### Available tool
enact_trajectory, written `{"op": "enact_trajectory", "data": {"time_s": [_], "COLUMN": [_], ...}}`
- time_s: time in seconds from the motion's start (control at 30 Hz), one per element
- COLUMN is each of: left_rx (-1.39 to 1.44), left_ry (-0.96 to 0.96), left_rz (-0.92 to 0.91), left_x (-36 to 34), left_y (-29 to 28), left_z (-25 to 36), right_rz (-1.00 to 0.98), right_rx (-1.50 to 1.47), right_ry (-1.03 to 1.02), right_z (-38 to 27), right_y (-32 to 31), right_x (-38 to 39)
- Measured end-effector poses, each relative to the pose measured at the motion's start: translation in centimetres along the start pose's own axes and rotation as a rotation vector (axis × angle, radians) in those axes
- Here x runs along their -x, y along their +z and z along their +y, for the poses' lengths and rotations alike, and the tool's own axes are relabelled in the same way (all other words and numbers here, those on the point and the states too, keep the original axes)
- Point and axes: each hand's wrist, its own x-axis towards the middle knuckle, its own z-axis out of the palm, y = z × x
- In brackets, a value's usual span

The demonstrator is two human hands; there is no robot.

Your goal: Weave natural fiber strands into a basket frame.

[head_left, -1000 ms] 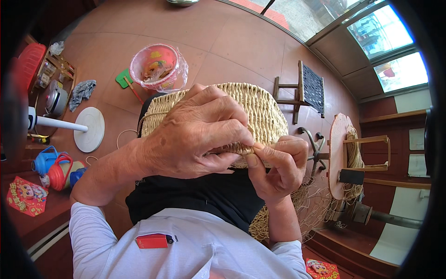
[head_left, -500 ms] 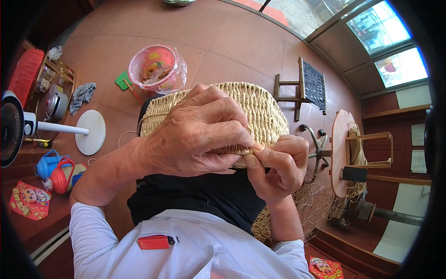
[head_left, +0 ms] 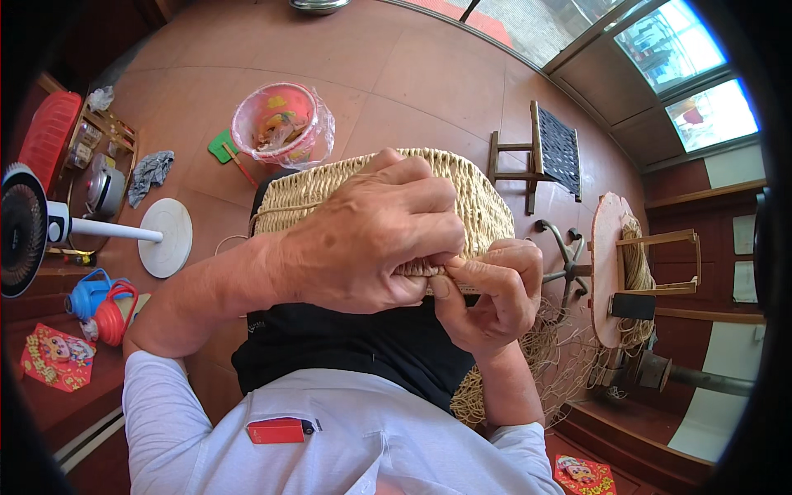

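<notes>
A woven piece of twisted straw-coloured cord [head_left: 472,191] rests across my lap, its rounded far edge pointing away from me. My left hand [head_left: 375,227] is closed over its near edge, fingers curled and knuckles up. Close beside it, the thumb and forefinger of my right hand [head_left: 497,290] pinch the same edge. The fingertips of both hands nearly meet there. Whether a loose cord end lies in the pinch is hidden by the fingers. One strand of cord runs across the weave at the left of my left wrist.
Loose cord [head_left: 549,371] hangs in tangles right of my lap. Beyond it stands a round pinkish table [head_left: 606,272] bearing a cord coil [head_left: 634,264] and a dark phone [head_left: 633,306]. A lined pink bin [head_left: 247,124], a low stool [head_left: 557,153] and a fan [head_left: 111,228] stand around.
My left hand has shifted slightly right along the near edge of the weave. My right hand keeps its pinch and has moved a little left. The view has shifted slightly.
</notes>
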Motion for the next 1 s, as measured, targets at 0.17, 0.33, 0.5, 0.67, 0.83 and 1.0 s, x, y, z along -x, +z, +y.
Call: {"op": "enact_trajectory", "data": {"time_s": [0.17,0.33,0.5,0.67,0.83,1.0], "left_rx": [-0.023,0.056,-0.034,-0.099,-0.132,-0.197], "left_ry": [-0.021,-0.162,-0.085,-0.044,0.007,0.024], "left_rz": [0.020,0.088,0.105,0.128,0.152,0.123], "left_x": [0.6,2.1,2.7,2.7,2.1,2.0], "left_y": [-0.2,-0.7,-0.7,-0.2,-0.4,-0.6], "left_z": [0.0,0.3,0.5,0.3,-0.1,0.2], "right_rz": [0.010,0.002,0.015,0.024,0.030,0.017], "right_rx": [0.016,0.003,0.003,0.001,0.004,0.044], "right_ry": [-0.005,0.012,-0.007,0.005,0.007,0.004], "right_z": [0.3,0.4,0.5,0.7,1.0,0.7], "right_y": [-0.3,-0.3,-0.1,0.2,0.2,0.0], "right_x": [-0.4,-0.4,-0.6,-0.5,-0.7,-1.0]}}
